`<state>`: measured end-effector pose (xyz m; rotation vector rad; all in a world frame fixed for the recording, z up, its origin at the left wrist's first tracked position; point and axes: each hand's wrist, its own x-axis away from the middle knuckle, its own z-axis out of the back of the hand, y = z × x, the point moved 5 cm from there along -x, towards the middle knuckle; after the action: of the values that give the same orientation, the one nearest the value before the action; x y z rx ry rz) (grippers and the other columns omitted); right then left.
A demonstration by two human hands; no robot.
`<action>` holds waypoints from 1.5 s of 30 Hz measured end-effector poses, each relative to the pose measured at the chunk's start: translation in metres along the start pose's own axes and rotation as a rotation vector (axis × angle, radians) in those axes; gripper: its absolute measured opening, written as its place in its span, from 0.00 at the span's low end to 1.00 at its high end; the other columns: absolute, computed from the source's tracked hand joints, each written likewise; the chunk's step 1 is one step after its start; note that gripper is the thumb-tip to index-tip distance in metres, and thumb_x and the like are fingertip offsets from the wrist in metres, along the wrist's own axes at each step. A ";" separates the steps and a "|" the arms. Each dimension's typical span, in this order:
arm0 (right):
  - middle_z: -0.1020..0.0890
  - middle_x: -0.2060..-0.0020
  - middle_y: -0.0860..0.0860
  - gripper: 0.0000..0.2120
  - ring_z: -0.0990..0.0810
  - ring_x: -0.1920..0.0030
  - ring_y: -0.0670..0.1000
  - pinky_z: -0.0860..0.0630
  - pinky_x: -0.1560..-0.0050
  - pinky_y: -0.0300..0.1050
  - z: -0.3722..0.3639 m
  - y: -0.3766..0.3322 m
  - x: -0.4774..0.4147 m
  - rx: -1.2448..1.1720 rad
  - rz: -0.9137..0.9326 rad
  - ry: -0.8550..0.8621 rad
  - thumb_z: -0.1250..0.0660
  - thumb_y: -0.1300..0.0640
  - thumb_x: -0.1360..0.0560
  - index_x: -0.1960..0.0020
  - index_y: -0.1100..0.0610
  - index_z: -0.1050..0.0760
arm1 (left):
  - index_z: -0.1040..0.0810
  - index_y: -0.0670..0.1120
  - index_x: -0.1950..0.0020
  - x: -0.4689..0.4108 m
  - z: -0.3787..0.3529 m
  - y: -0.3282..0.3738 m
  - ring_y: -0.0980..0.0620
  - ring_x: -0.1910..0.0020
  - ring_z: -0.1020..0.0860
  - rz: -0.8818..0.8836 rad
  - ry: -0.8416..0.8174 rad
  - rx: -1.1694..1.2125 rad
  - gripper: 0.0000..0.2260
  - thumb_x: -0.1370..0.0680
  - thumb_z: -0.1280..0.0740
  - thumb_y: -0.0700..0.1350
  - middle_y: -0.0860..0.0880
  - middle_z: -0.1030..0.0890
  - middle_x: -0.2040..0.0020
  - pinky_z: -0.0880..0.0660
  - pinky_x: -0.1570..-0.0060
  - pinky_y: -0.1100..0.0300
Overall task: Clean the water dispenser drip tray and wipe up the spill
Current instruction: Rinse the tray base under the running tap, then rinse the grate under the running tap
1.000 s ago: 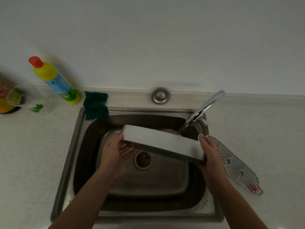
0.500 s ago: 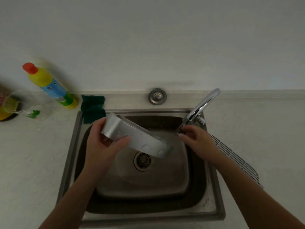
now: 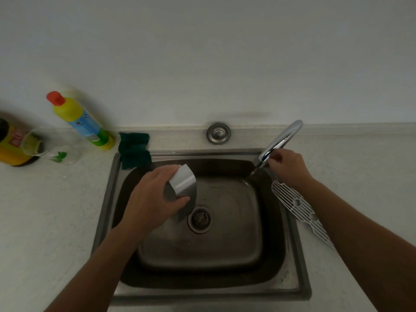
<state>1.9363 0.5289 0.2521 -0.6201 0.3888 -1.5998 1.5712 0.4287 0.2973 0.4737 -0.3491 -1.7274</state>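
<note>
Left hand [image 3: 155,199] grips drip tray [image 3: 183,188] upended over sink [image 3: 105,199]; right hand [image 3: 287,168] closed at faucet [image 3: 279,140] base. Rinsing step; next, likely draining.

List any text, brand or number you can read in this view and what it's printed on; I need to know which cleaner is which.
None can be read.
Yellow bottle with the red cap: blue label with a small code patch, print too small and blurred.
Dark bottle with the yellow and red label at the left edge: red characters, too blurred to read.
Clear glass: a green mark, no text.
Drip tray, grille, faucet: no markings visible.
</note>
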 end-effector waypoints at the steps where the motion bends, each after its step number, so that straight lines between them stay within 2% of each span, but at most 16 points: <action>1: 0.18 0.60 0.48 0.05 0.21 0.60 0.40 0.31 0.60 0.33 0.000 -0.001 0.001 0.006 0.010 -0.019 0.30 0.57 0.23 0.49 0.54 0.17 | 0.32 0.52 0.28 0.003 -0.002 0.000 0.55 0.40 0.26 0.009 -0.022 -0.005 0.36 0.32 0.21 0.58 0.48 0.22 0.34 0.26 0.41 0.53; 4: 0.16 0.56 0.50 0.06 0.17 0.56 0.48 0.25 0.52 0.41 -0.003 0.000 0.012 0.062 0.056 -0.130 0.29 0.57 0.24 0.47 0.54 0.17 | 0.32 0.52 0.28 0.010 0.002 -0.001 0.51 0.40 0.24 0.021 -0.033 0.014 0.36 0.32 0.21 0.56 0.47 0.22 0.34 0.24 0.40 0.50; 7: 0.17 0.53 0.54 0.10 0.17 0.50 0.58 0.20 0.50 0.52 -0.004 0.015 0.033 0.338 0.111 -0.216 0.31 0.55 0.24 0.43 0.53 0.22 | 0.31 0.50 0.30 0.017 0.009 0.002 0.47 0.38 0.23 0.038 -0.014 0.028 0.36 0.33 0.19 0.55 0.45 0.23 0.32 0.22 0.40 0.47; 9: 0.21 0.41 0.56 0.20 0.22 0.40 0.60 0.20 0.44 0.57 -0.005 0.031 0.050 0.523 0.075 -0.243 0.29 0.49 0.24 0.34 0.51 0.26 | 0.28 0.48 0.33 0.022 0.011 0.008 0.45 0.35 0.26 0.015 -0.013 -0.036 0.35 0.35 0.17 0.52 0.44 0.26 0.29 0.25 0.38 0.47; 10: 0.24 0.36 0.56 0.27 0.25 0.36 0.60 0.22 0.40 0.57 -0.008 0.040 0.057 0.587 0.035 -0.272 0.28 0.46 0.25 0.29 0.50 0.29 | 0.26 0.46 0.35 0.025 0.012 0.011 0.43 0.35 0.27 -0.004 -0.015 -0.096 0.34 0.36 0.16 0.51 0.43 0.26 0.30 0.25 0.38 0.46; 12: 0.27 0.32 0.56 0.33 0.28 0.34 0.58 0.23 0.38 0.55 -0.013 0.052 0.068 0.667 -0.008 -0.308 0.27 0.42 0.26 0.25 0.49 0.33 | 0.23 0.44 0.38 0.031 0.015 0.015 0.41 0.39 0.25 -0.033 -0.027 -0.202 0.32 0.37 0.15 0.51 0.40 0.24 0.34 0.25 0.41 0.45; 16: 0.27 0.37 0.55 0.33 0.27 0.38 0.56 0.23 0.41 0.52 -0.007 0.054 0.074 0.765 -0.025 -0.276 0.27 0.38 0.27 0.28 0.48 0.32 | 0.22 0.43 0.39 0.042 0.022 0.021 0.40 0.43 0.21 -0.084 -0.043 -0.273 0.27 0.34 0.16 0.47 0.41 0.20 0.38 0.23 0.43 0.46; 20: 0.22 0.41 0.53 0.18 0.22 0.46 0.52 0.22 0.45 0.50 -0.004 0.043 0.078 0.482 -0.110 -0.359 0.31 0.48 0.22 0.33 0.51 0.26 | 0.23 0.46 0.39 0.062 0.038 0.010 0.44 0.44 0.19 -0.028 -0.042 -0.248 0.29 0.35 0.16 0.48 0.44 0.19 0.40 0.22 0.45 0.51; 24: 0.19 0.54 0.52 0.07 0.19 0.57 0.51 0.20 0.52 0.50 -0.004 0.002 0.086 0.237 -0.023 -0.282 0.32 0.52 0.20 0.45 0.52 0.26 | 0.26 0.52 0.39 0.090 0.055 -0.016 0.50 0.46 0.21 0.119 0.030 -0.176 0.31 0.37 0.15 0.52 0.49 0.20 0.41 0.22 0.49 0.55; 29: 0.19 0.54 0.51 0.06 0.18 0.53 0.52 0.21 0.50 0.52 -0.004 -0.049 0.095 -0.140 -0.003 -0.107 0.30 0.56 0.21 0.46 0.54 0.25 | 0.27 0.56 0.39 0.143 0.072 -0.055 0.56 0.51 0.23 0.383 0.256 -0.044 0.33 0.39 0.14 0.51 0.58 0.24 0.47 0.30 0.57 0.68; 31: 0.16 0.52 0.55 0.05 0.16 0.51 0.56 0.18 0.48 0.56 -0.011 -0.054 0.102 -0.406 -0.091 -0.073 0.30 0.60 0.21 0.47 0.54 0.24 | 0.26 0.56 0.38 0.167 0.075 -0.076 0.55 0.51 0.22 0.498 0.348 0.001 0.33 0.38 0.15 0.53 0.57 0.22 0.47 0.27 0.56 0.63; 32: 0.16 0.52 0.56 0.05 0.15 0.51 0.58 0.16 0.52 0.57 -0.017 -0.054 0.107 -0.575 -0.160 -0.072 0.31 0.62 0.21 0.48 0.53 0.24 | 0.26 0.56 0.38 0.179 0.077 -0.087 0.55 0.52 0.22 0.557 0.395 0.020 0.33 0.38 0.15 0.55 0.56 0.22 0.47 0.26 0.56 0.60; 34: 0.15 0.50 0.59 0.07 0.14 0.52 0.59 0.15 0.59 0.54 -0.035 -0.050 0.121 -0.865 -0.315 -0.091 0.32 0.64 0.21 0.46 0.54 0.24 | 0.27 0.58 0.40 0.200 0.081 -0.106 0.55 0.54 0.21 0.649 0.485 0.048 0.33 0.39 0.15 0.56 0.57 0.23 0.49 0.25 0.58 0.60; 37: 0.15 0.49 0.60 0.10 0.13 0.53 0.58 0.14 0.60 0.52 -0.068 -0.044 0.146 -1.149 -0.505 -0.139 0.35 0.68 0.21 0.43 0.58 0.23 | 0.30 0.63 0.44 0.225 0.088 -0.134 0.59 0.57 0.21 0.778 0.623 0.117 0.32 0.39 0.15 0.57 0.57 0.21 0.50 0.25 0.60 0.60; 41: 0.12 0.58 0.58 0.12 0.12 0.61 0.54 0.15 0.66 0.46 -0.100 -0.050 0.177 -1.301 -0.659 -0.217 0.39 0.72 0.21 0.41 0.64 0.23 | 0.30 0.59 0.46 0.248 0.083 -0.173 0.51 0.55 0.17 0.956 0.781 0.282 0.31 0.41 0.16 0.62 0.57 0.19 0.53 0.20 0.58 0.52; 45: 0.14 0.53 0.62 0.12 0.13 0.57 0.57 0.14 0.60 0.49 -0.112 -0.059 0.194 -1.315 -0.696 -0.239 0.40 0.71 0.20 0.40 0.65 0.22 | 0.28 0.57 0.45 0.244 0.068 -0.198 0.52 0.56 0.17 1.003 0.770 0.400 0.32 0.42 0.18 0.63 0.56 0.18 0.53 0.18 0.58 0.52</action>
<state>1.8143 0.3334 0.2293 -2.0937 1.1457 -1.7189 1.3283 0.2288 0.2320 0.9967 -0.2856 -0.4302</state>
